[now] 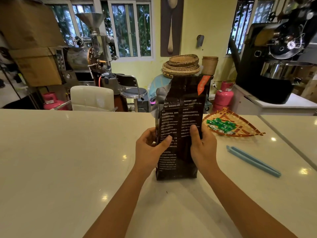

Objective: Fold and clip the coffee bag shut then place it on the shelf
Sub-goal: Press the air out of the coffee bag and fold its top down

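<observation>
My left hand (151, 145) and right hand (202, 145) gripped the upright coffee bag (180, 117) on the counter (68, 152), blue clip (253, 160) lying apart.

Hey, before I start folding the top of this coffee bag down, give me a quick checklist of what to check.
1. Bag upright on the counter: ok.
2. Both hands on it: ok; left hand and right hand grip its sides about mid-height.
3. Top ready to fold: not ok; it stands unfolded, with a ragged torn left edge.
4. Hands placed for folding: not ok; they sit well below the top.
5. Clip at hand: ok; it lies on the counter to the right, apart from the bag.
6. Shelf located: cannot tell; none is clearly in view.
</observation>
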